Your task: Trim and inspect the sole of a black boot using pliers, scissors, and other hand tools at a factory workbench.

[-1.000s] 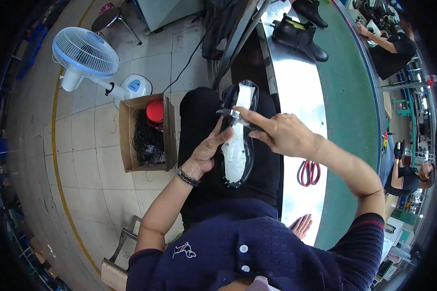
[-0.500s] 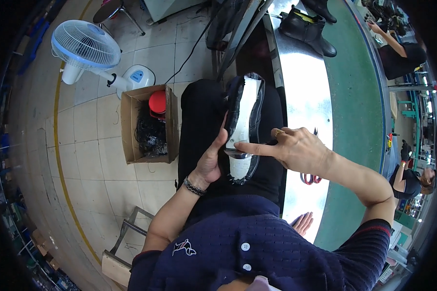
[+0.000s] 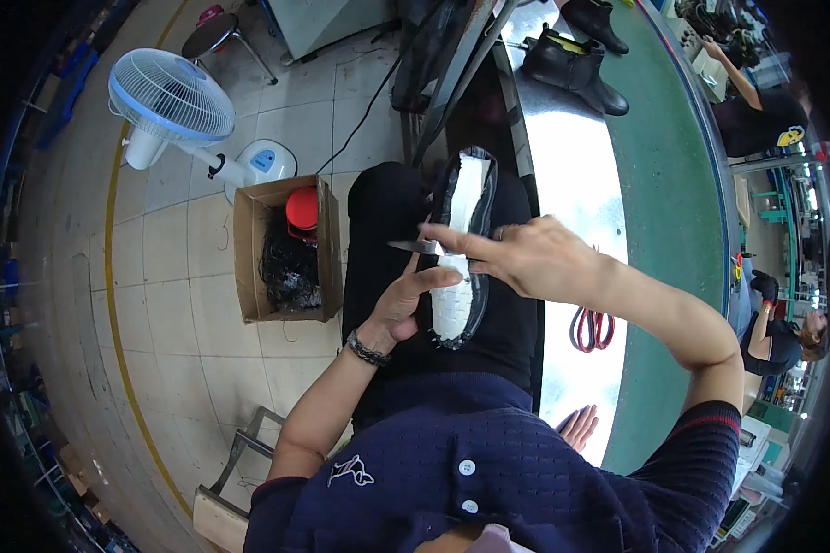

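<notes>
A black shoe upper (image 3: 452, 318) lies bottom up across my lap, its white underside facing me and its toe end towards my body. My left hand (image 3: 404, 302) grips it from the left side, with the thumb laid across the white underside. In my right hand (image 3: 549, 260) is a knife (image 3: 411, 246); its blade points left over the middle of the shoe upper. The right index finger stretches along the knife, and the handle is mostly hidden by the fingers.
Red-handled scissors (image 3: 592, 329) lie on the metal bench top (image 3: 563, 184) at my right; black boots (image 3: 576, 72) stand farther along. Another person's hand (image 3: 578, 427) rests near the bench's close end. At left are a cardboard box (image 3: 249, 249) with dark scraps and a fan (image 3: 175, 97).
My right hand has moved up and left across the shoe upper, and the knife blade now shows. My left thumb has come over onto the white underside.
</notes>
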The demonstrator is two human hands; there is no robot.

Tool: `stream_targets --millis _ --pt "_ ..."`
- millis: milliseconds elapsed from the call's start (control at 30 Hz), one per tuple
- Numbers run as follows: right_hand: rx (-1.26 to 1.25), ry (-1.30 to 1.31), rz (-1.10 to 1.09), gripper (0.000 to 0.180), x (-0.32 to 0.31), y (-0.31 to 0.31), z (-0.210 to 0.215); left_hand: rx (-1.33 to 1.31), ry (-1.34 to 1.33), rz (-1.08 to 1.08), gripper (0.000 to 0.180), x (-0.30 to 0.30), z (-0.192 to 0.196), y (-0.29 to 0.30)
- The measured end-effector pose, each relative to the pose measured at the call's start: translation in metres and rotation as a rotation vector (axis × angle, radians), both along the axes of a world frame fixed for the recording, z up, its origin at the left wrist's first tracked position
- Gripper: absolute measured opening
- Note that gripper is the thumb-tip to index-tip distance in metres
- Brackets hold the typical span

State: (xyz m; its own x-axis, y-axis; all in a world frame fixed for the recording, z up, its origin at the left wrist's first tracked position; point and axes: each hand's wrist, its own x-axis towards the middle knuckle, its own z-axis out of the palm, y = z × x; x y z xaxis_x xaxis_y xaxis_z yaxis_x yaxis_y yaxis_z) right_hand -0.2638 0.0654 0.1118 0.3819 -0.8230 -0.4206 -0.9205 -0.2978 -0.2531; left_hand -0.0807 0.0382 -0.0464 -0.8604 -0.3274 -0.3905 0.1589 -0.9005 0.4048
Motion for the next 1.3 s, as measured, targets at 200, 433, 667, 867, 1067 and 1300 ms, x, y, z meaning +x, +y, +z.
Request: stream_targets --millis 200,433,667,867,1067,1300 --pt "-0.106 -0.105 0.052 0.064 0.002 0.005 0.000 0.013 -0.039 -0.043 0.073 0.011 -0.002 -0.004" --pt "-0.013 -0.070 -0.071 0.061 -0.004 0.010 -0.007 0.036 0.115 0.115 0.076 0.014 -0.018 0.020" --pt "0.040 -0.125 -0.235 0.066 -0.007 0.008 -0.026 -0.246 -0.006 0.231 0.074 -0.001 -0.002 0.029" --pt "-0.123 -0.324 -0.058 0.068 0.013 0.027 0.001 -0.169 -0.033 0.178 0.080 0.011 -0.008 0.038" --pt "-0.004 0.056 0.077 0.076 0.018 0.038 -0.013 -0.411 0.053 0.153 0.069 0.012 -0.017 0.028" --pt "0.058 0.001 -0.034 0.079 0.020 0.048 -0.037 -0.295 -0.123 -0.130 0.124 0.023 -0.018 0.020"
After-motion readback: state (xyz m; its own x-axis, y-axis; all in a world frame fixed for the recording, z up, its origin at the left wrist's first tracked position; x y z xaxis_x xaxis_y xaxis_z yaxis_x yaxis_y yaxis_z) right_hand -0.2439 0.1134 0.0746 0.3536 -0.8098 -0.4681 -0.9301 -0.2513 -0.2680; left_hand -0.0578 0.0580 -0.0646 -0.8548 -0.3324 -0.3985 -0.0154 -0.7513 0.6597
